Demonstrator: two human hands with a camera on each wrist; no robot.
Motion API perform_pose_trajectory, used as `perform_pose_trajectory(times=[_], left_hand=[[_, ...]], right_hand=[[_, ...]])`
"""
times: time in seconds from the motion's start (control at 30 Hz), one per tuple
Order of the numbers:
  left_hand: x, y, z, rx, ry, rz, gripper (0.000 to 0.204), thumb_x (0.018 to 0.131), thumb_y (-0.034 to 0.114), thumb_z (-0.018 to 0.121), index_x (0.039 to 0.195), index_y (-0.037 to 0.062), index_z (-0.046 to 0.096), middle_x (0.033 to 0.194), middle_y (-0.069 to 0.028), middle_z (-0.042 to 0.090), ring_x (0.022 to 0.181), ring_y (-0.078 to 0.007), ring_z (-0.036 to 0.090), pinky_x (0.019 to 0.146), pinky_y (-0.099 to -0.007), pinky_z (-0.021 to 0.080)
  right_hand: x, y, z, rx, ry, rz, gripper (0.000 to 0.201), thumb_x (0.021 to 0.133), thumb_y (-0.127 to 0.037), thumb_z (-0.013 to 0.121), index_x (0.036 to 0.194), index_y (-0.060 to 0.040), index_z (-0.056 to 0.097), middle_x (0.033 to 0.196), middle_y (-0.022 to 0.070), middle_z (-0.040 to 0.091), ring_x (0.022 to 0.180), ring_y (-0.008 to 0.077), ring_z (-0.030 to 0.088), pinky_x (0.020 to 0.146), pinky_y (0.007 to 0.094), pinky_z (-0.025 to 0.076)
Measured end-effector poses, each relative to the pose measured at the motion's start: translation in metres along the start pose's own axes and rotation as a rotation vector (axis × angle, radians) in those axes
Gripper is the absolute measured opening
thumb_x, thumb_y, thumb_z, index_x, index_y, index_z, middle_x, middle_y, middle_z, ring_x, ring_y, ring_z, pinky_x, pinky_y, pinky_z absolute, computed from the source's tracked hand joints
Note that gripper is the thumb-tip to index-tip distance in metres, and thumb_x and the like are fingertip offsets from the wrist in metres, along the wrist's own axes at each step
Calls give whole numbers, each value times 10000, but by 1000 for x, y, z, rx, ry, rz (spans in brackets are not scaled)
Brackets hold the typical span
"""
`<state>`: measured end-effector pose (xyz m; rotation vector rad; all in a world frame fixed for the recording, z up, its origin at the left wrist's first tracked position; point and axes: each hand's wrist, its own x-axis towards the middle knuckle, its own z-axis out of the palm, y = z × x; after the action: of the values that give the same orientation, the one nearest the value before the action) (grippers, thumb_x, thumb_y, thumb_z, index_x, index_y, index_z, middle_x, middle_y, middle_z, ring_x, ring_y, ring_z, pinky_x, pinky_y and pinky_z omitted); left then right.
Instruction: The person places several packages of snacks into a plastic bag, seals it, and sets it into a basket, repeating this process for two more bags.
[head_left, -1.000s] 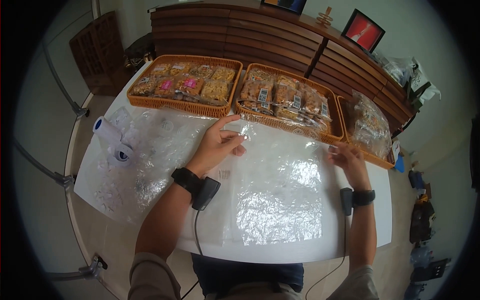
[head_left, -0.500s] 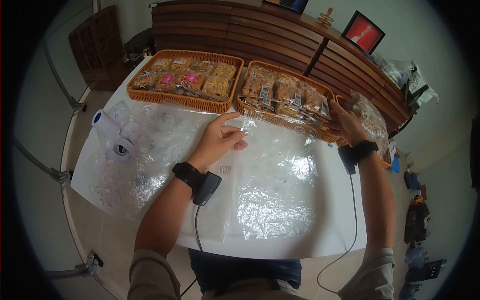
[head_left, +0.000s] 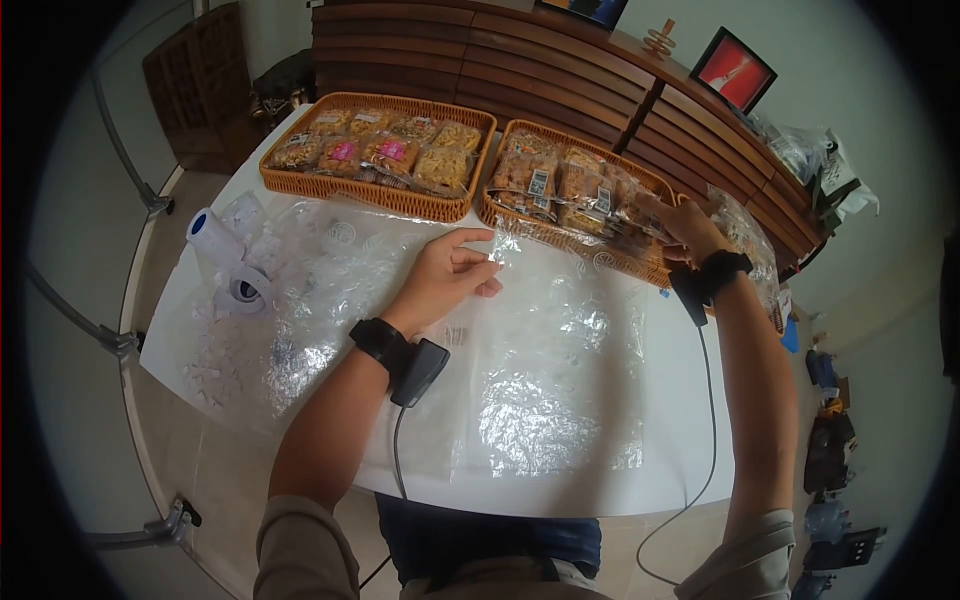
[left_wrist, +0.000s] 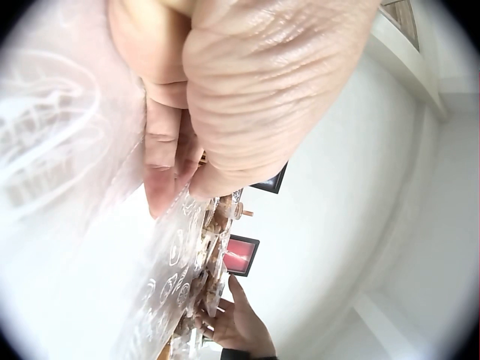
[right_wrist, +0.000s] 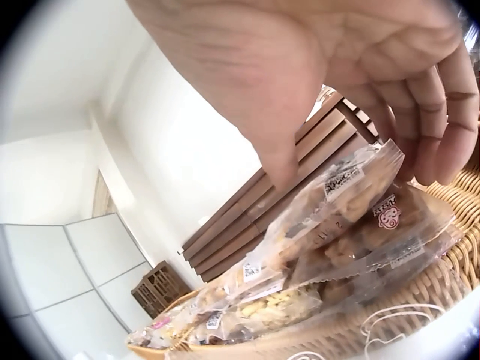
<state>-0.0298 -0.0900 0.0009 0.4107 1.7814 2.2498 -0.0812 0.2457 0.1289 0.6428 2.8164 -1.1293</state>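
Observation:
My left hand (head_left: pixel 450 275) pinches the upper edge of a clear printed plastic bag (head_left: pixel 560 400), which lies flat on the white table. In the left wrist view, the bag's film (left_wrist: pixel 176 240) runs down from between thumb and fingers. My right hand (head_left: pixel 693 232) reaches over the right end of the middle wicker basket (head_left: pixel 540 235), which holds clear packs of brown snacks. The right wrist view shows the thumb and fingers spread on either side of a labelled snack pack (right_wrist: pixel 337 191), fingertips right at its top end.
To the left stands another wicker basket (head_left: pixel 375 202) of packed snacks; a third (head_left: pixel 778 318), with a plastic-wrapped bundle, is at the far right. Tape rolls (head_left: pixel 213 235) and paper scraps (head_left: pixel 215 370) lie at the table's left. A wooden cabinet (head_left: pixel 390 60) stands behind.
My right hand has moved from above the table's right side, forward to the snack packs at the middle basket's right end. The left hand keeps its pinch on the bag's edge.

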Motion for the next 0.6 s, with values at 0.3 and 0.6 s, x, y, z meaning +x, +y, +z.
perform_pose_trajectory(times=[0.3,0.6], left_hand=[[1,-1,0,22,3,3,401,940,23,644,1311,-48,510,948,-144,696,822,-175,704,725,-268,576],[1,0,-1,37,0,-5,418,942,36,656,1323,-50,505,964,-135,701,837,-165,693,738,-273,570]], right_hand=[[-4,-2,8,12,-31,-27,511,760,-528,797,1063,-123,725,856,25,624,748,134,567,642,323,450],[-5,-1,10,350,-119,77,280,836,-305,784,937,-47,744,786,48,691,537,104,527,474,239,379]])
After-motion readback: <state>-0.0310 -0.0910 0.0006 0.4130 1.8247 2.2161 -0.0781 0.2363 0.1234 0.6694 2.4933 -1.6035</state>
